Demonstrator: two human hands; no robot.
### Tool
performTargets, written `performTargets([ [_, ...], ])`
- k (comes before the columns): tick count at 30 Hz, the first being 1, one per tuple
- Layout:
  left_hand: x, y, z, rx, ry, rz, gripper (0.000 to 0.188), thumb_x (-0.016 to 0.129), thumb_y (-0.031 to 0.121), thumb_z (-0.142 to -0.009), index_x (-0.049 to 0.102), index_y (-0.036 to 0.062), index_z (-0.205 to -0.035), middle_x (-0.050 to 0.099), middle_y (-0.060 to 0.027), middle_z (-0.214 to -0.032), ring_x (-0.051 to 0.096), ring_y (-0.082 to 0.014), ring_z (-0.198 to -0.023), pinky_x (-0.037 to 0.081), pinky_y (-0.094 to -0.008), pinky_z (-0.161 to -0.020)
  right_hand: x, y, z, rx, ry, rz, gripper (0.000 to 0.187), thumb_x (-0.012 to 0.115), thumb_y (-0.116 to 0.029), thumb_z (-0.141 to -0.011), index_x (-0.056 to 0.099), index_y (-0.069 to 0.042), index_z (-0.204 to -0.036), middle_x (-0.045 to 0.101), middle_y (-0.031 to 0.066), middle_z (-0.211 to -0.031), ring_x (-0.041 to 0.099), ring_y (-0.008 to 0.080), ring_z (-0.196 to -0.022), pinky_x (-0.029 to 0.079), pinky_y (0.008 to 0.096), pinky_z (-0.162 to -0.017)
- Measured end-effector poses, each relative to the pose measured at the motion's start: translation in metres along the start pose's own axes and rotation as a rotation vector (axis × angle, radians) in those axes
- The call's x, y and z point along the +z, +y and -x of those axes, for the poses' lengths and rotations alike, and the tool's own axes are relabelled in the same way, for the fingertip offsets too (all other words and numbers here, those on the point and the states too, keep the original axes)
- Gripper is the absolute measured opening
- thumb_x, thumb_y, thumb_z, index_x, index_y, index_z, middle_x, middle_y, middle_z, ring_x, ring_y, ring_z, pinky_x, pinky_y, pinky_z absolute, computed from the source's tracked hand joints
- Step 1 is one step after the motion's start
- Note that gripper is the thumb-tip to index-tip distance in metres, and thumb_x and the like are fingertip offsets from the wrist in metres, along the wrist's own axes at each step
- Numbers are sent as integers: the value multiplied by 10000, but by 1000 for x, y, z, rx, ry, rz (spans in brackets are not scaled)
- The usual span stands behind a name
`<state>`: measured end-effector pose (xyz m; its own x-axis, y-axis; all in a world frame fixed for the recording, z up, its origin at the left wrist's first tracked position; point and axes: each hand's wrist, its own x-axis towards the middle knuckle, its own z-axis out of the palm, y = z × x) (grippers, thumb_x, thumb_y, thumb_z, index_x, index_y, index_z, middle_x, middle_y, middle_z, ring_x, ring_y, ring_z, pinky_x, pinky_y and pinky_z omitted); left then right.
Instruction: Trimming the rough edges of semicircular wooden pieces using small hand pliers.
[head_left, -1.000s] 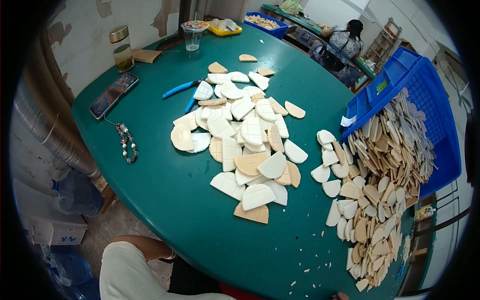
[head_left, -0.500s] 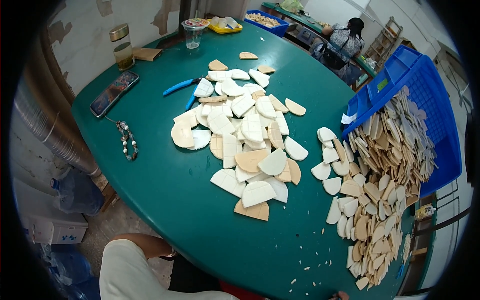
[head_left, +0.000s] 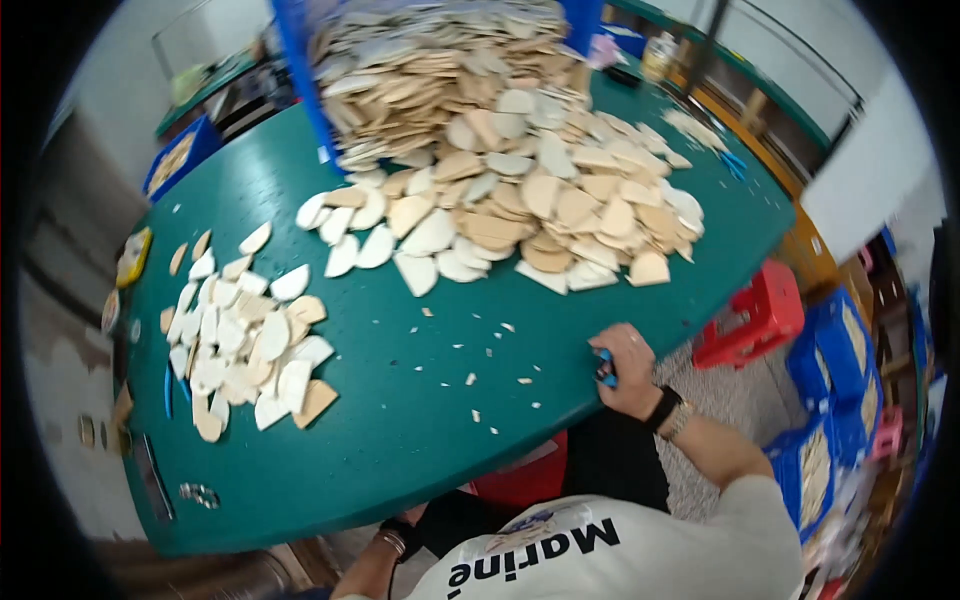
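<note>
My right hand (head_left: 627,372) rests at the near edge of the green table (head_left: 390,440), its fingers wrapped round a tool with blue handles (head_left: 606,368); its working end is hidden. Low by my lap, below the table edge, is my left hand (head_left: 408,518), with its fingers mostly out of sight. Small pale chips (head_left: 472,380) lie scattered to the left of my right hand. Beyond them spreads a large heap of flat, half-round cream and tan pieces (head_left: 575,205). A smaller pile of white and tan pieces (head_left: 235,340) sits on the left.
A tipped blue crate (head_left: 312,100) full of pieces stands behind the heap. Blue-handled tools (head_left: 168,390) lie by the left pile, near a phone (head_left: 157,478) and a beaded strap (head_left: 199,494). To the right are a red stool (head_left: 748,315) and blue crates (head_left: 835,345) on the floor.
The view has swung to the right, so the heap and crate now fill the middle. My right hand, barely showing before at the lower edge, is now in full view with the blue-handled tool.
</note>
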<state>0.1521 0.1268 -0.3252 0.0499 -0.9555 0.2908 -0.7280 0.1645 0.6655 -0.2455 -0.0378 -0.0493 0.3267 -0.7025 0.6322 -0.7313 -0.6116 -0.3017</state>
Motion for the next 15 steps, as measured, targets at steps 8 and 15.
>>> performTargets([
  [8, -125, 284, -131, 705, 15, 345, 107, 582, 22, -824, 579, 7, -719, 581, -88, -629, 543, -243, -511, 397, -341, -464, -11, 4, 14, 9, 87, 51, 415, 630, -13, -650, 562, -44, -1059, 582, 127, -970, 579, 336, -918, 488, 428, -846],
  [15, -169, 397, -147, 1357, 747, 883, 224, 620, -26, -853, 627, -5, -1076, 500, -67, -1248, 472, -182, -1138, 456, -286, -956, 0, -1, 14, -26, 132, 45, 393, 629, -49, -696, 545, -46, -1079, 575, 123, -973, 581, 326, -935, 483, 422, -869],
])
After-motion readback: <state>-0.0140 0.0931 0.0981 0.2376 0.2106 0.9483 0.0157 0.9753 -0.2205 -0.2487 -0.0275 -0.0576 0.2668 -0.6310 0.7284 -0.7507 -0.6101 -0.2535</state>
